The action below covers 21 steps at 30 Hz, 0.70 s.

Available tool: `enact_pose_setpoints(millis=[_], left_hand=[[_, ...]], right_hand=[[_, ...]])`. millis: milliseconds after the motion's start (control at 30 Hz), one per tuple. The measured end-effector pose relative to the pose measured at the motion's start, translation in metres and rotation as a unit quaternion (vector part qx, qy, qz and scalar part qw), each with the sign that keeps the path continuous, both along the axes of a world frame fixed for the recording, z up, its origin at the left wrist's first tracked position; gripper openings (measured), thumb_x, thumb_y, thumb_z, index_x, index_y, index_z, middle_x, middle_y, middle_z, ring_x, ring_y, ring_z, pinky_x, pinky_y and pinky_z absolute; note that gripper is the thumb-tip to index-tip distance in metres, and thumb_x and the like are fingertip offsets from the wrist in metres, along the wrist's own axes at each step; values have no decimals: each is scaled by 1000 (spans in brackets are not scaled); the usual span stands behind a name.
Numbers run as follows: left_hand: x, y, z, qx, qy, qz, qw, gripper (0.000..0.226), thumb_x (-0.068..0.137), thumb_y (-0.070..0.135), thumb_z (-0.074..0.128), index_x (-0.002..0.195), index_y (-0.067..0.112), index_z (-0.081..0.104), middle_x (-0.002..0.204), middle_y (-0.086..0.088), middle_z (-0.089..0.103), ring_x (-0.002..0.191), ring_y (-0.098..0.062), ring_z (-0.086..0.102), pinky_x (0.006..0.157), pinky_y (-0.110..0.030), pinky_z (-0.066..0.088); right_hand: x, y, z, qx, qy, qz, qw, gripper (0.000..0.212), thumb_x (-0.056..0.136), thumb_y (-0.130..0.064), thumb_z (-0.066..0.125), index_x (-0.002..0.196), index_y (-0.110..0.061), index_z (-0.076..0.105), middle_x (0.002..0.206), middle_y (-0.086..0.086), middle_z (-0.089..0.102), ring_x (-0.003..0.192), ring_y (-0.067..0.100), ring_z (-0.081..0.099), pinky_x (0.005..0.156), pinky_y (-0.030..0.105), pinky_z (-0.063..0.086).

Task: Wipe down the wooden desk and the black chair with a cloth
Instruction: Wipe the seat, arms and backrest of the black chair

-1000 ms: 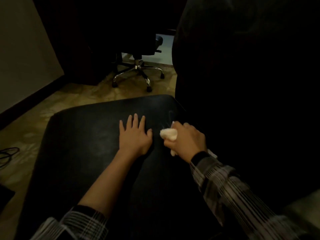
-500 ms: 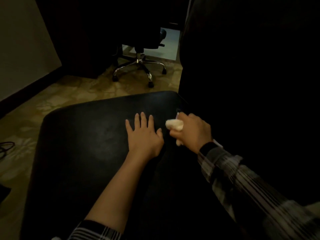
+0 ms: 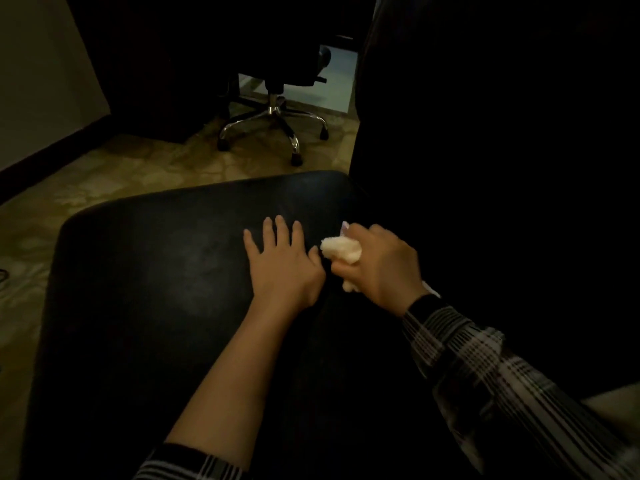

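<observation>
I've got the cloth bunched in my right hand at the black chair seat's back edge, left hand flat alongside, unwiped seat probably stretching leftward from both hands.

Black chair seat and backrest: uniform black, the seat showing a faint dull grey sheen near its middle. Cloth: pale cream-white, plain; both sleeves, right sleeve and left sleeve, carry a plaid of black, grey and white lines. Floor: mottled olive-tan with paler blotches; second chair behind is black with a shiny chrome star base and black castors; wall is dull beige above a dark skirting.
</observation>
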<state>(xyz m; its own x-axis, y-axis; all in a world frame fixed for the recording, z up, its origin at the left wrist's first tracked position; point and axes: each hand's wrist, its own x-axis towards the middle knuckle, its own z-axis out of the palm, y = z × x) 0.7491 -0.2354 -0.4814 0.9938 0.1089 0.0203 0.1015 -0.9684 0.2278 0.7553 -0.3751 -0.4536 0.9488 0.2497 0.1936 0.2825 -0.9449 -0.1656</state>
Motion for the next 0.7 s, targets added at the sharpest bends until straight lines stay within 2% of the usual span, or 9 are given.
enact_pose_setpoints(millis=[67,200,300,367,433,500,567,633,700], left_hand=[[1,0,0,-4,-3,4,1000,58,99,43,16,151,19,5,158,-9,-3,145,-24,-10,112,-50,-12],[1,0,2,-10,-2,5,1000,57,99,43,18,150,19,8,158,-8,-1,145,-24,-8,112,-50,-11],[0,0,4,-18,-3,16,1000,56,99,43,19,150,20,10,158,-7,2,145,-23,-7,113,-50,-10],[0,2,7,-16,-4,18,1000,53,100,40,22,149,20,17,157,-7,10,145,-24,1,114,-50,-6],[6,5,14,-7,-12,13,1000,47,99,37,28,143,20,28,152,-8,22,141,-27,14,114,-50,7],[17,12,23,-3,-18,8,1000,42,96,33,37,136,19,37,143,-9,32,133,-29,26,110,-46,23],[31,20,32,-38,-37,24,998,36,94,30,43,127,17,46,133,-11,42,124,-27,37,104,-41,31],[44,29,36,-65,-70,63,993,29,94,27,45,119,14,54,125,-11,48,118,-25,41,103,-40,32],[56,39,33,-55,-88,121,987,30,93,24,46,120,10,52,130,-13,45,124,-27,38,112,-45,23]], right_hand=[[12,4,3,11,6,-17,1000,42,81,-53,57,114,-27,55,109,4,57,100,22,56,79,33,44],[78,27,7,-16,13,-57,998,40,85,-52,56,114,-24,54,114,8,57,104,26,55,73,31,36],[103,38,8,-19,12,-77,997,40,86,-51,56,114,-23,54,116,9,57,106,27,54,73,32,36],[91,38,9,-21,19,-74,997,42,85,-50,58,116,-22,53,118,9,54,108,28,53,77,34,39],[66,31,12,-21,35,-50,998,43,83,-49,59,117,-23,52,118,9,53,108,27,52,77,33,39],[37,23,16,-27,73,-22,997,49,82,-49,59,123,-25,49,119,8,52,110,27,51,78,32,39],[16,17,19,-16,97,-4,995,55,82,-50,57,131,-28,43,120,6,51,111,25,49,83,33,41],[12,16,20,4,104,-13,994,58,83,-51,55,134,-30,40,121,4,50,111,22,48,87,34,41],[26,20,21,2,115,-19,993,57,84,-50,54,135,-29,40,123,4,48,112,22,46,90,35,39]])
